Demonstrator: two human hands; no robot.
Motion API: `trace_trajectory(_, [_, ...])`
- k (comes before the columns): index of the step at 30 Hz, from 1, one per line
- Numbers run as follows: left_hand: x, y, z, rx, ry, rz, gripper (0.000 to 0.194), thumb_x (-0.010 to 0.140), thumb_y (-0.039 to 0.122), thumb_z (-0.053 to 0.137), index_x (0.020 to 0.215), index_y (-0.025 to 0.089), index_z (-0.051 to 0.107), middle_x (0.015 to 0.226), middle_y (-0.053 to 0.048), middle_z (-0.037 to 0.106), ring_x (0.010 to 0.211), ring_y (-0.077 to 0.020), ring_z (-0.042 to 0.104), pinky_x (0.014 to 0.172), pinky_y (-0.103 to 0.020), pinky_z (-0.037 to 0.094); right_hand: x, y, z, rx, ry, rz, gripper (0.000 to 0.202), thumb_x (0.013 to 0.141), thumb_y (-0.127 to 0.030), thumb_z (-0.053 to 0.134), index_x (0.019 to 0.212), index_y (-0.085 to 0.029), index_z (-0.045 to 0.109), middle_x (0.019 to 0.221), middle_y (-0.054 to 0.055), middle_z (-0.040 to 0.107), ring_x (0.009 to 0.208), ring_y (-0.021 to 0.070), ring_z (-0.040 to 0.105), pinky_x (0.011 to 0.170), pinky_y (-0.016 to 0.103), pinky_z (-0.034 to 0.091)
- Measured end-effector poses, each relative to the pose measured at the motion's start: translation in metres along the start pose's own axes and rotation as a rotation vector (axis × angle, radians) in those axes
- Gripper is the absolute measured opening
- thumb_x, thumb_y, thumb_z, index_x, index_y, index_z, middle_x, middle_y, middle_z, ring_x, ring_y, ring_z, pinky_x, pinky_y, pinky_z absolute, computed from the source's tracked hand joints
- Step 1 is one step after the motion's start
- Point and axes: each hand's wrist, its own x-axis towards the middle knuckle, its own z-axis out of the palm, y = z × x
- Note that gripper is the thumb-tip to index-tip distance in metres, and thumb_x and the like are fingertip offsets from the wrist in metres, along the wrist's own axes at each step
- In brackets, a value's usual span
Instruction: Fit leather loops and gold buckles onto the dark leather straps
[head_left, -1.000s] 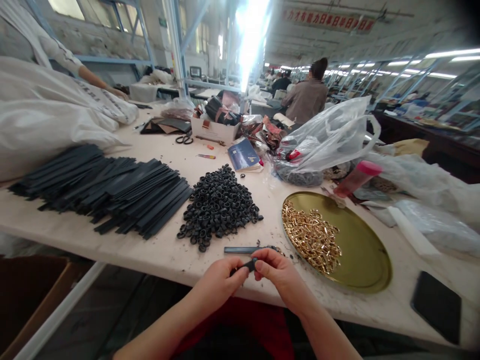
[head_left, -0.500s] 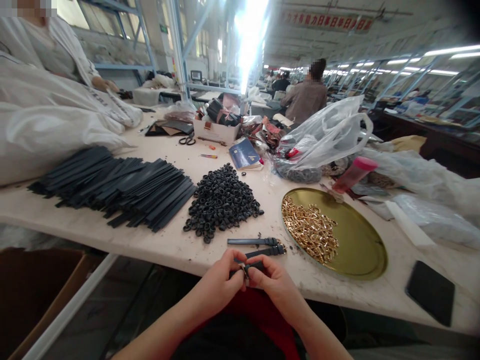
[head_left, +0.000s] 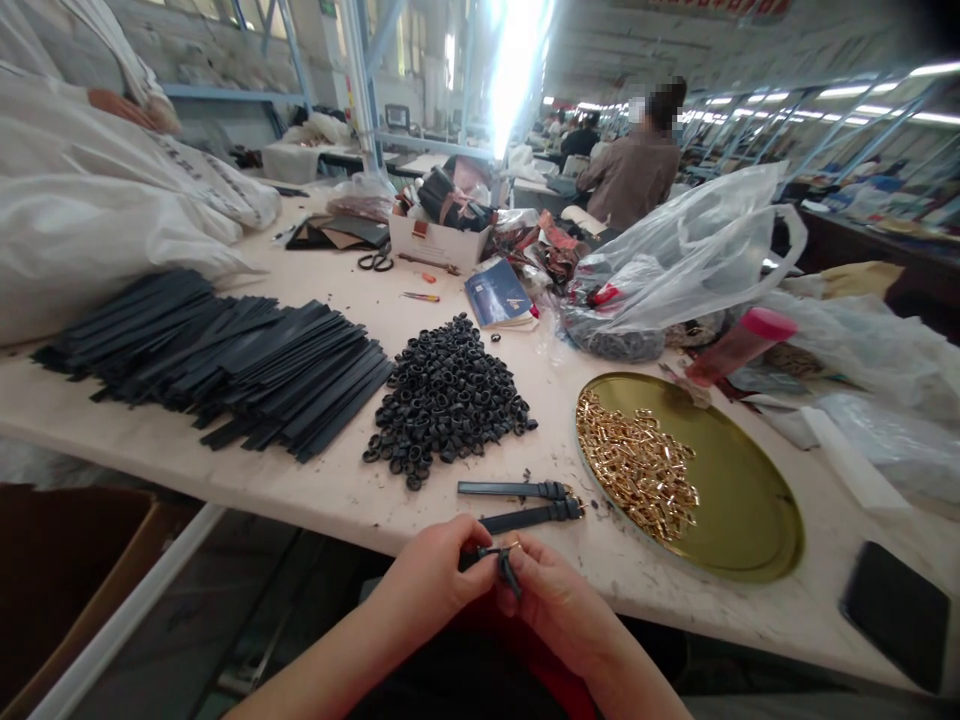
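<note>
The pale table is full of stuff in a big, busy room. The left hand and right hand both pinch a dark strap between them, near two straps lying on the table.

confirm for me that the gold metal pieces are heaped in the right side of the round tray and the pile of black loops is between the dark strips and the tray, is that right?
Not quite: the gold metal pieces are heaped in the left side of the round tray, as the head view shows. The pile of black loops is between the dark strips and the tray.
</note>
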Motion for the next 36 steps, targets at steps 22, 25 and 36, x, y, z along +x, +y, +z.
trace_trajectory(22, [0.042, -0.016, -0.004, -0.81, -0.252, -0.235, 0.03, 0.064, 0.032, 0.063, 0.083, 0.01, 0.056, 0.068, -0.003, 0.062, 0.058, -0.0104, 0.05, 0.051, -0.02, 0.036, 0.039, -0.023, -0.024, -1.086, 0.351, -0.318, 0.016, 0.081, -0.031, 0.044, 0.076, -0.019, 0.053, 0.061, -0.003, 0.051, 0.054, 0.0113, 0.048, 0.051, 0.021, 0.037])
trace_trajectory(25, [0.043, -0.012, -0.005, -0.782, -0.211, -0.216, 0.025, 0.065, 0.029, 0.063, 0.081, 0.011, 0.056, 0.069, -0.002, 0.062, 0.063, -0.012, 0.053, 0.052, -0.02, 0.037, 0.04, -0.024, -0.025, -1.031, 0.373, -0.256, 0.018, 0.082, -0.034, 0.042, 0.078, -0.019, 0.052, 0.059, -0.003, 0.05, 0.053, 0.011, 0.047, 0.05, 0.021, 0.036])
trace_trajectory(36, [0.028, -0.009, 0.008, -0.778, -0.222, -0.226, 0.023, 0.065, 0.026, 0.064, 0.081, 0.012, 0.056, 0.066, 0.0, 0.061, 0.057, -0.0096, 0.051, 0.051, -0.02, 0.037, 0.009, -0.028, -0.026, -1.096, 0.157, -0.27, 0.01, 0.08, -0.025, 0.046, 0.079, -0.019, 0.054, 0.068, -0.001, 0.055, 0.061, 0.0123, 0.049, 0.054, 0.022, 0.037])
